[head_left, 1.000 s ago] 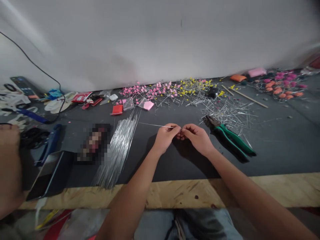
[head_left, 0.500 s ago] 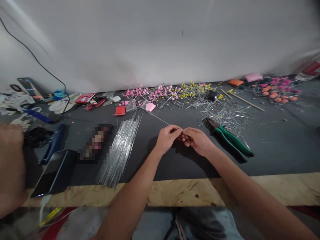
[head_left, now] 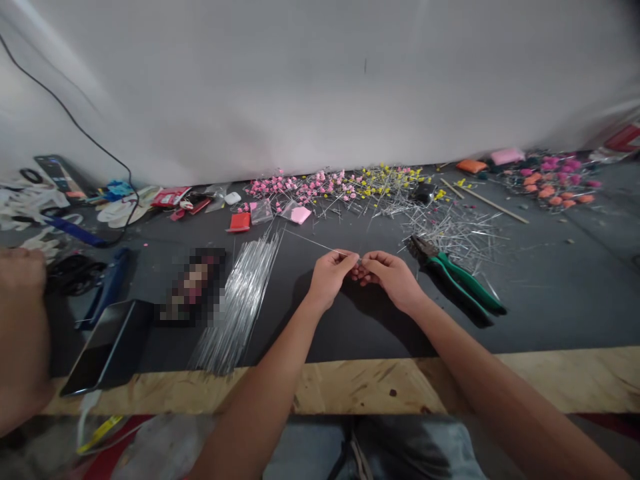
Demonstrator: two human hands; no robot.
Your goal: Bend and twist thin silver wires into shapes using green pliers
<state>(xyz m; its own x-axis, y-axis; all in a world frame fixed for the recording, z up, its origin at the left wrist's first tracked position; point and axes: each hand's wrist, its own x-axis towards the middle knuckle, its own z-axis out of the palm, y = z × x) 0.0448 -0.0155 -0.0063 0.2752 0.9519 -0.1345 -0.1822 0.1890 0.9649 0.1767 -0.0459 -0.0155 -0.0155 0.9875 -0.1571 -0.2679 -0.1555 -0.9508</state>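
My left hand (head_left: 330, 275) is closed, its thumb and fingers pinching a thin metal wire (head_left: 314, 241) whose free length sticks out to the upper left. Close beside it, my right hand (head_left: 386, 272) is pinched at the wire's near end; the fingertips of both hands almost meet and hide that end. Left of the hands lies a bundle of straight silver wires (head_left: 245, 293). On the right rest pliers (head_left: 463, 283) with green and black handles, in front of a loose heap of short wires (head_left: 460, 230).
Pink-tipped wires (head_left: 310, 187) and yellow-tipped wires (head_left: 390, 183) lie along the wall, orange and magenta ones (head_left: 560, 180) farther right. Small red (head_left: 240, 222) and pink packets (head_left: 301, 215) are behind the bundle. A phone (head_left: 107, 347) and another person's arm (head_left: 23, 333) are at left.
The wire's free end has swung left and now lies at a flatter angle. Both hands have shifted very slightly left, still pinched together.
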